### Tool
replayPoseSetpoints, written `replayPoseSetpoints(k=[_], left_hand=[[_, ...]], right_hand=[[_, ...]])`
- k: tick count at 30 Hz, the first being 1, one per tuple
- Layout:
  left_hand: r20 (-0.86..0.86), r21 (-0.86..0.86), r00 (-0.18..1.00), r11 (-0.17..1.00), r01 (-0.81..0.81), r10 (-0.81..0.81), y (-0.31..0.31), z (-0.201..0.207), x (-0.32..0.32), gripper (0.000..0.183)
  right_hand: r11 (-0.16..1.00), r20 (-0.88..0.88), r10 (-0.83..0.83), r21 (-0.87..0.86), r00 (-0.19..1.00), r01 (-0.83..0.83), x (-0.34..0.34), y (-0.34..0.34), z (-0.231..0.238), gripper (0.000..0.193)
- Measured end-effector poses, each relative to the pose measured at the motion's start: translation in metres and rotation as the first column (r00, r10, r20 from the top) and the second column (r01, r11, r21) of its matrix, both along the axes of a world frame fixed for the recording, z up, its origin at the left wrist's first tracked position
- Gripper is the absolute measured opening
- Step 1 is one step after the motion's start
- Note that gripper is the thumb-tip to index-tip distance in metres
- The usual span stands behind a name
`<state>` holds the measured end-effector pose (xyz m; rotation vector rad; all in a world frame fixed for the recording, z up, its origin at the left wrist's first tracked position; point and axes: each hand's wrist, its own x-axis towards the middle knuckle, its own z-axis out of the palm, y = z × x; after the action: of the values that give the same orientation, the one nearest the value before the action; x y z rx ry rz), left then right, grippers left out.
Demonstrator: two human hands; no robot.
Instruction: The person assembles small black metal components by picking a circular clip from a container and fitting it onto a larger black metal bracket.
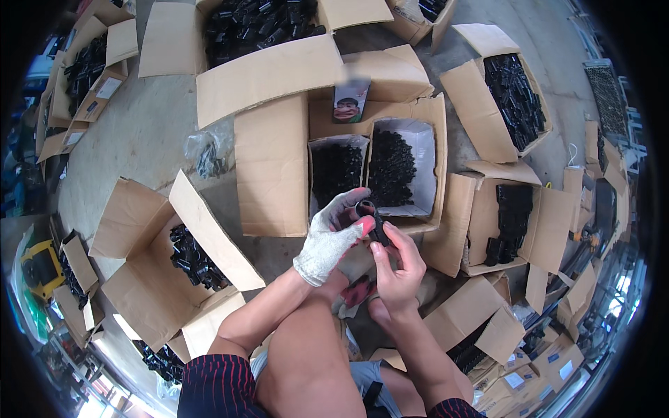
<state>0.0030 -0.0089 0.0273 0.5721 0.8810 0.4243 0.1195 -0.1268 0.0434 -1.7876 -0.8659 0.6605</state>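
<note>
My left hand (329, 235) wears a white knit glove with pinkish-red fingertips. Its fingers curl around the ringed end of a black tubular part (377, 227). From the other side my bare right hand (398, 268) pinches the lower end of the same part between thumb and fingers. Just beyond my hands stands an open cardboard box with two lined trays. Small black pieces (337, 167) fill the left tray, and more small black pieces (391, 167) lie in the right one. A red-and-grey glove (357, 291) shows below my hands, near my knee.
A phone (350, 101) leans against the box's far side. Around me stand open cartons of black parts: a large carton (268, 73) at the far side, a carton (150, 272) on the left, and a carton (550, 223) on the right. A clear plastic bag (209, 150) lies on the floor.
</note>
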Motion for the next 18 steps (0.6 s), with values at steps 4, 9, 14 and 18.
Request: replayPoseSetpoints(k=[4, 9, 14, 18], left_hand=[[0.109, 0.017, 0.991, 0.997, -0.073, 0.071, -0.008, -0.011, -0.005, 0.073], [0.111, -0.026, 0.980, 0.986, -0.164, 0.166, -0.006, 0.005, -0.009, 0.074], [0.110, -0.069, 0.946, 0.952, -0.299, 0.305, -0.008, -0.006, -0.039, 0.077], [0.041, -0.067, 0.906, 0.905, -0.419, 0.422, 0.004, 0.010, -0.057, 0.076]], right_hand=[[0.998, -0.052, -0.053, 0.017, 0.997, 0.054, -0.009, 0.006, -0.003, 0.032], [0.998, -0.082, 0.006, 0.065, 0.997, -0.001, -0.020, 0.013, -0.010, 0.029], [0.981, -0.044, 0.192, 0.020, 0.980, -0.191, -0.012, 0.035, 0.010, 0.023], [0.995, 0.225, 0.076, -0.085, 0.972, -0.058, 0.025, 0.077, -0.018, 0.015]])
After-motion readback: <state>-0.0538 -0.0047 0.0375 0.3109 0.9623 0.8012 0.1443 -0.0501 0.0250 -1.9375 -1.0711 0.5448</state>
